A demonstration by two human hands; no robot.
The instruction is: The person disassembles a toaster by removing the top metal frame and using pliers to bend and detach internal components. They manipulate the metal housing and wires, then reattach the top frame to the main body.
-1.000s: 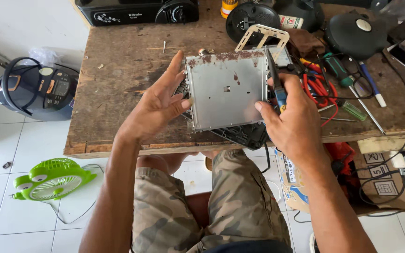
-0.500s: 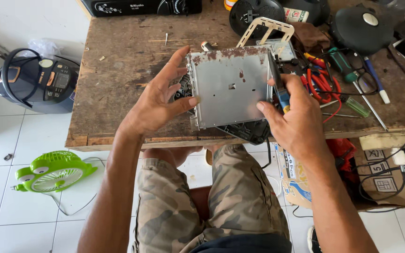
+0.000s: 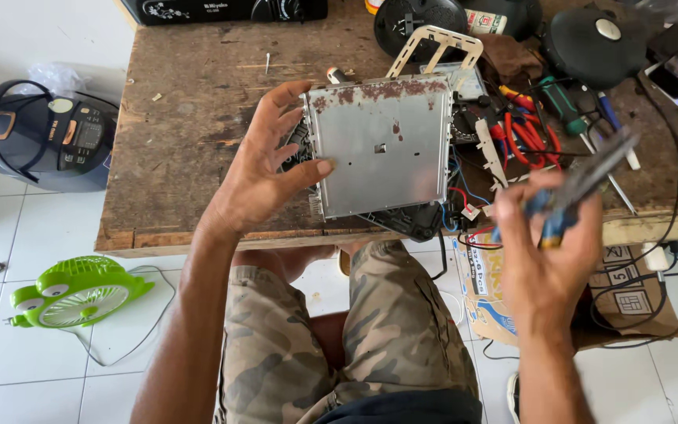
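My left hand (image 3: 264,169) grips the left edge of a square grey metal plate (image 3: 382,145) with rust along its top, thumb pressed on its face. The plate covers a black device with wires at the front edge of the wooden workbench (image 3: 190,133). My right hand (image 3: 547,247) is off the plate, lower right, shut on a screwdriver (image 3: 582,184) with a blue and yellow handle, blurred by motion.
Red-handled pliers (image 3: 531,137), a green screwdriver (image 3: 563,102), black round appliances and a cream plastic frame (image 3: 437,43) crowd the bench's right side. A dark rice cooker (image 3: 45,137) and a green fan (image 3: 72,290) sit on the white tiled floor left. A cardboard box (image 3: 629,302) is lower right.
My right hand has come away from the plate's right edge and dropped toward me, swinging the screwdriver. My left hand keeps its hold on the plate.
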